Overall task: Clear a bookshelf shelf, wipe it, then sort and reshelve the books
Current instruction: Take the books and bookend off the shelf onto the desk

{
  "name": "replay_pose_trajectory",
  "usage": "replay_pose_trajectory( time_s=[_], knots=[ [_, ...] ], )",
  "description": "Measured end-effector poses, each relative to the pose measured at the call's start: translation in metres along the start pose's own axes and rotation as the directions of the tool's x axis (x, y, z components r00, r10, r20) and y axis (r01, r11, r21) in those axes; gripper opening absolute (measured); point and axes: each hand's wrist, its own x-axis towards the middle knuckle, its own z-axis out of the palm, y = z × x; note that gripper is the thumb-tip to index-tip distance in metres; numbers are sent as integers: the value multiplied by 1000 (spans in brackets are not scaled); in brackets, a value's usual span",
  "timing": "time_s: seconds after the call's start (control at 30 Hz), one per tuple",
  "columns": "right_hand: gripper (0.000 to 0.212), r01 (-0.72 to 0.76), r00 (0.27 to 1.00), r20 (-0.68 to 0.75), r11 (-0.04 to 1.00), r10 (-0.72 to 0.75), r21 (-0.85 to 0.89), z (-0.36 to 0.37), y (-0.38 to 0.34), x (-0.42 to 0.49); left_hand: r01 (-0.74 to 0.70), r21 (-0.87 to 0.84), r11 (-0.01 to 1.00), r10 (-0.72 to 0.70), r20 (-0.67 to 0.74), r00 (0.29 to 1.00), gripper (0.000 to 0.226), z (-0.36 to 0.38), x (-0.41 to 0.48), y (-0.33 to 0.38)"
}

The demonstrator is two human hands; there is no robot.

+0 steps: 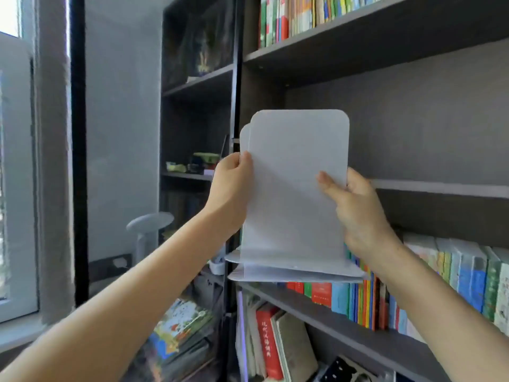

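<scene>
Left grip (230, 194) and right grip (360, 213) pinching white bookends (297, 188), dark shelf (440, 188) behind, window (16, 161) left

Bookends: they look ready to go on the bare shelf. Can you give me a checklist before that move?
1. Bookends nested and upright: ok.
2. Left hand grips their left edge: ok.
3. Right hand grips their right edge: ok.
4. Shelf bare where visible: ok.
5. Shelf wiped clean: cannot tell.
6. Bases clear of the book row below: cannot tell.
</scene>
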Motion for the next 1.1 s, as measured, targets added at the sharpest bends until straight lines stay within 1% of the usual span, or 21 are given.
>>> replay_pose_trajectory(
  time_s=[0.07,0.17,0.23,0.3,0.37,0.4,0.43,0.5,0.53,0.57,0.6,0.63,0.7,0.8,0.83,0.87,0.93,0.97,1.03,1.1],
  knots=[
    [12,-24,997,71,999,21,46,23,11,-34,29,40,999,-29,-9,1000,18,-39,-39,-4],
    [14,-127,978,178,985,104,120,64,29,-87,9,126,992,-11,15,1000,17,-103,-97,-4],
    [13,-165,954,275,973,116,161,96,37,-121,13,119,993,-14,8,1000,12,-148,-130,-1],
    [14,-221,910,390,961,142,165,130,44,-152,21,134,991,-11,-76,997,11,-191,-158,3],
    [14,-285,840,515,947,171,149,162,51,-179,46,139,989,-23,-166,986,12,-230,-183,8],
    [10,-308,802,567,943,188,123,177,57,-191,67,139,988,-37,-207,978,12,-247,-195,10],
    [6,-334,767,608,937,207,102,191,61,-202,90,143,986,-53,-245,968,12,-265,-206,11],
    [11,-356,710,662,933,242,41,215,71,-224,146,170,975,-94,-284,954,15,-303,-223,7],
    [18,-343,684,681,939,261,-15,227,79,-235,179,185,966,-120,-291,949,26,-321,-231,4],
    [26,-305,659,701,949,273,-83,238,88,-245,219,200,955,-153,-299,942,45,-339,-237,-1],
    [33,-252,633,720,955,285,-157,248,98,-255,259,206,944,-189,-306,933,61,-355,-243,-6],
    [37,-201,604,739,955,298,-220,257,107,-265,299,204,932,-227,-312,922,73,-371,-248,-14],
    [40,-160,569,760,948,315,-274,276,123,-281,376,217,901,-302,-308,902,79,-399,-254,-30],
    [41,-175,569,738,930,363,-323,305,147,-296,442,271,855,-360,-302,883,84,-434,-255,-50],
    [40,-191,565,728,920,387,-341,314,154,-298,460,301,835,-377,-295,878,80,-444,-252,-57],
    [38,-215,563,714,908,417,-360,325,163,-300,478,329,815,-395,-289,872,67,-454,-248,-64],
    [36,-257,555,687,882,469,-395,345,182,-299,508,364,781,-430,-278,859,34,-479,-234,-84],
    [35,-271,544,677,867,496,-418,355,190,-297,517,375,769,-443,-270,855,27,-492,-224,-96],
    [34,-308,525,655,838,544,-450,377,208,-291,520,359,775,-465,-233,854,28,-514,-200,-118],
    [36,-349,549,608,818,573,-457,404,230,-283,525,333,783,-484,-204,851,30,-535,-168,-143]
  ],
)
